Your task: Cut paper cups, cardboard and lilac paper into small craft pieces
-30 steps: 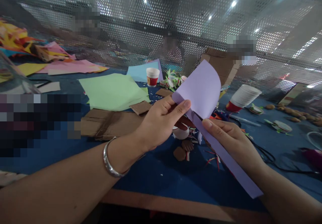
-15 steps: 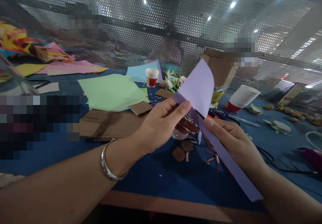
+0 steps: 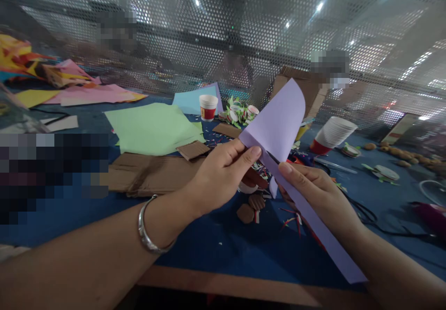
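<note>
A sheet of purple paper is raised above the table, its upper part curling over to the right. My left hand pinches its left edge between thumb and fingers. Closed around scissors, my right hand is at the cut; only the dark blade of the scissors shows along the slit, and the handles are mostly hidden. A long purple strip, partly cut from the sheet, slopes down over my right hand toward the table edge. Small brown cardboard pieces lie below the hands.
Green paper and flat cardboard lie at left. A paper cup stands behind, near several green-and-white paper pieces. Stacked cups lean at right, with walnut-like brown things beyond. Paper scraps litter the middle.
The top of the purple sheet has swung right and slightly up. The strip's lower end has shifted a little down and right. Both hands keep their grip, and the view has shifted slightly.
</note>
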The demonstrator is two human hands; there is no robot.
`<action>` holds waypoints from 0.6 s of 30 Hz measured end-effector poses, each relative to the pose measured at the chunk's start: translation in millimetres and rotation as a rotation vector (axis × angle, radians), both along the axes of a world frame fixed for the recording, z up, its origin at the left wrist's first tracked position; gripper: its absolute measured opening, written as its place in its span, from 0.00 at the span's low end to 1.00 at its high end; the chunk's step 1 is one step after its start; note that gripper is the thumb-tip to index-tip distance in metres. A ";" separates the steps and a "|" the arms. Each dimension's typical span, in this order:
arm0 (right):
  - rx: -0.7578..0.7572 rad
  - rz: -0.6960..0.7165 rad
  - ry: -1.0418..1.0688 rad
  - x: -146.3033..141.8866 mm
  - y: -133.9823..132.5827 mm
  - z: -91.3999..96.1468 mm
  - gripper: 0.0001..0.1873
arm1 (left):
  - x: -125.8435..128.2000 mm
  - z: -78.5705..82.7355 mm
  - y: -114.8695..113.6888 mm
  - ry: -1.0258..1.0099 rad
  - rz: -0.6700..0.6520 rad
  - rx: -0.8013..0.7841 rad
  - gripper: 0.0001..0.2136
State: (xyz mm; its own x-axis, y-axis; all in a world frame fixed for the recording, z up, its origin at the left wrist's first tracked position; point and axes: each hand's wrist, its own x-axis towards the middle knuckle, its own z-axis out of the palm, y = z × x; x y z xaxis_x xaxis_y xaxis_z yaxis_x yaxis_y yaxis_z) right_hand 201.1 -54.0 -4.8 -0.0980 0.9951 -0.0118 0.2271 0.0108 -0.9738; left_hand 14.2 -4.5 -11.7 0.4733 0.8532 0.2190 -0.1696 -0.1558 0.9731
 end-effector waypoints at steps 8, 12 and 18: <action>0.021 0.026 -0.010 -0.6 -0.2 2.1 0.26 | -1.8 0.6 1.3 -0.013 -0.026 0.020 0.14; 0.007 0.009 0.026 -2.0 -1.4 2.5 0.26 | -1.7 0.9 2.0 0.013 -0.053 0.030 0.14; -0.014 0.051 0.015 0.7 0.4 3.7 0.26 | 0.3 -1.7 1.4 0.052 -0.032 0.006 0.13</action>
State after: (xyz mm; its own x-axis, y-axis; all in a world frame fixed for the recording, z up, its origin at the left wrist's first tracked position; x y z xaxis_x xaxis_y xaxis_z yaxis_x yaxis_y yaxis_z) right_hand 201.8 -53.6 -1.1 -0.1487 0.9886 -0.0238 0.2119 0.0083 -0.9773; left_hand 14.4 -3.1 -13.4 0.5114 0.8361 0.1986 -0.1235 -0.1572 0.9798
